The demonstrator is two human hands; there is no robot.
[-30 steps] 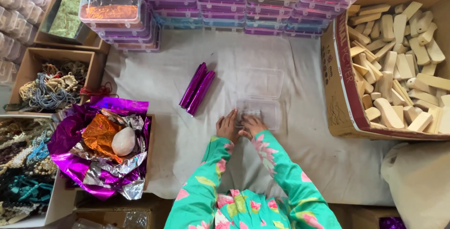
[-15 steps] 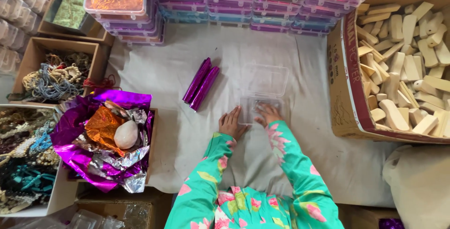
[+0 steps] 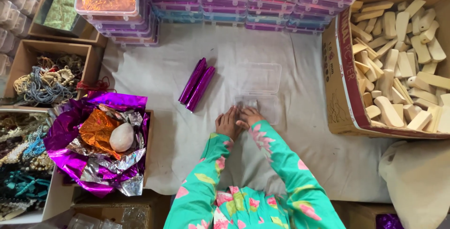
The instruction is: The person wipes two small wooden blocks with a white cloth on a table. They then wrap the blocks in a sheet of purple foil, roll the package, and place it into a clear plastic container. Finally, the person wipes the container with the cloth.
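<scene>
Cloth (image 3: 290,163) covers floor, ringed by boxes; left hand (image 3: 227,125) flat, open, right hand (image 3: 250,116) fingers touching clear case (image 3: 258,90), grip unclear.

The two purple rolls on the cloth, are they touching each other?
Touching. The head view shows the two purple rolls lying side by side on the white cloth, with no strip of cloth showing between them along their length.

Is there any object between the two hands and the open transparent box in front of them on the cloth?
Nothing visible is in the way. The left hand and right hand lie side by side at the near edge of the open clear plastic box, the right fingertips about on its rim. The purple foil rolls lie off to the left.
</scene>
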